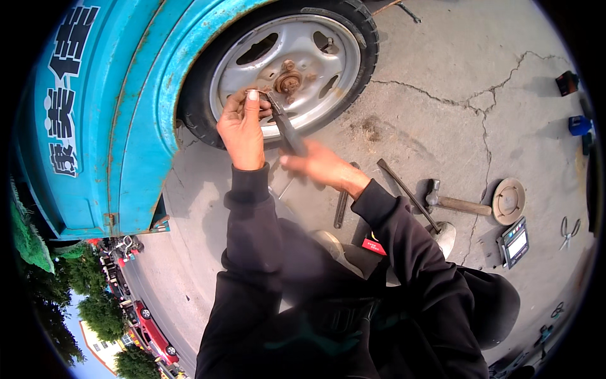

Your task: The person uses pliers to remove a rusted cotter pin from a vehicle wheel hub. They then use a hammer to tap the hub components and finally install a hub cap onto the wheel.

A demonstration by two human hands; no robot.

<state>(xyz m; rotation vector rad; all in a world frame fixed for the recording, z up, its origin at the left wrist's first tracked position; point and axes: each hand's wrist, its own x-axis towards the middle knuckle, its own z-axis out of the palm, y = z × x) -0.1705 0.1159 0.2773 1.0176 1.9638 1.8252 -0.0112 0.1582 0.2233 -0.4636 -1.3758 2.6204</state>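
My left hand (243, 129), thumb up, pinches a small rusty metal piece (257, 91) in front of the silver wheel (338, 57) of the turquoise vehicle (136, 95). My right hand (319, 164), blurred by motion, is closed on a long dark flat tool (287, 129), perhaps a file, whose upper end meets the piece at my left fingertips. Behind them is the wheel's rusty hub (289, 81). I cannot make out exactly what the small piece is.
Cracked concrete (435, 126) carries a wrench (341, 211), long bar (404, 186), hammer (467, 205), round dish (508, 189), small red box (374, 247), device with screen (514, 243), pliers (568, 232) and dark-and-blue items (577, 125). At lower left a red car (154, 333) stands on a road.
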